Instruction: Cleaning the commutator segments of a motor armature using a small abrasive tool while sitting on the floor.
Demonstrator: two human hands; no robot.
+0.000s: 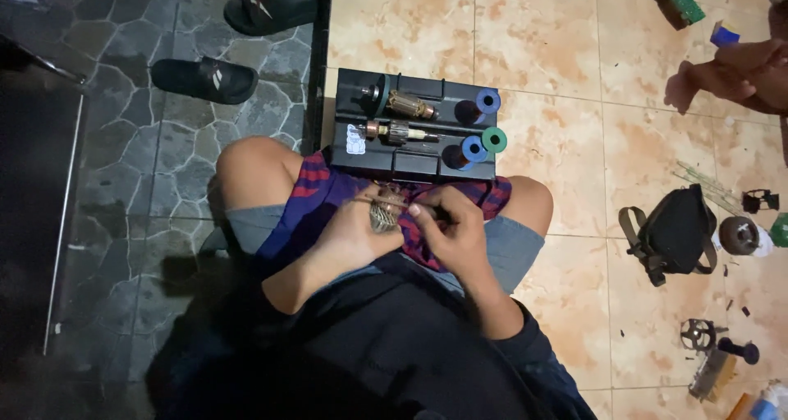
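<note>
Over the lap, the left hand (349,227) closes round a motor armature (386,211) while the right hand (447,223) pinches something thin at it (too small to name). Two more armatures (402,118) and wire spools (484,102) wait on the black box (427,167), so work looks partway.

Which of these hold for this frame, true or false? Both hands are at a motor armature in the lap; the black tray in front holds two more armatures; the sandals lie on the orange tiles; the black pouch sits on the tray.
1. Both hands are at a motor armature in the lap. True: the left hand cradles the armature and the right hand works at it with a thin tool.
2. The black tray holds two more armatures. True, with wire spools beside them.
3. The sandals lie on the orange tiles. False: they lie on the dark stone paving.
4. The black pouch sits on the tray. False: it lies on the tiled floor, apart from the tray.
</note>
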